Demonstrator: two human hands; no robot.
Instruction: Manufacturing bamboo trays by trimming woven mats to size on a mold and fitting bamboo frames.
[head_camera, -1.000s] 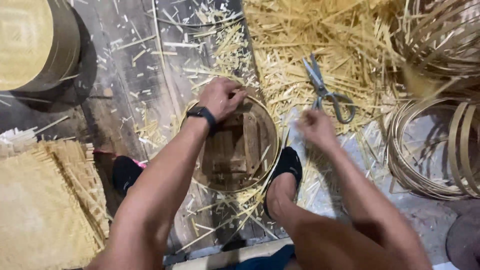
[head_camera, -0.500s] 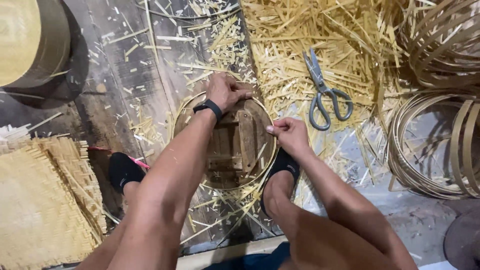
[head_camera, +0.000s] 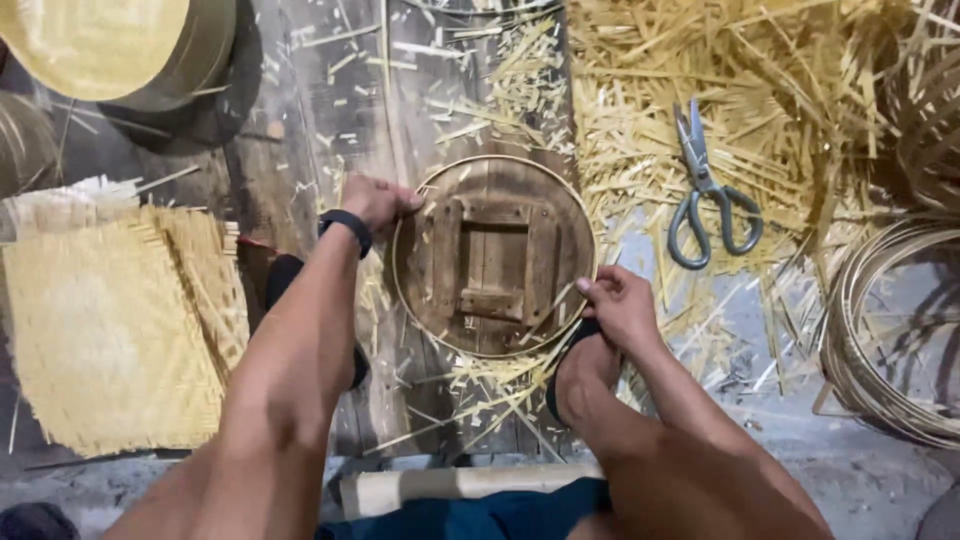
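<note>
Hoop (head_camera: 432, 190) at frame centre is gripped w/ left hand (head_camera: 375, 200) & right hand (head_camera: 618, 303), both closed on rim; even pressure round wooden form (head_camera: 495, 260) is advised.

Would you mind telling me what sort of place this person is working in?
Most likely a bamboo basket-weaving workshop, worked at floor level. Split bamboo strips litter the ground, a woven mat lies to one side, coiled hoops are stacked nearby, and both hands grip a thin ring around a round wooden form.
</note>
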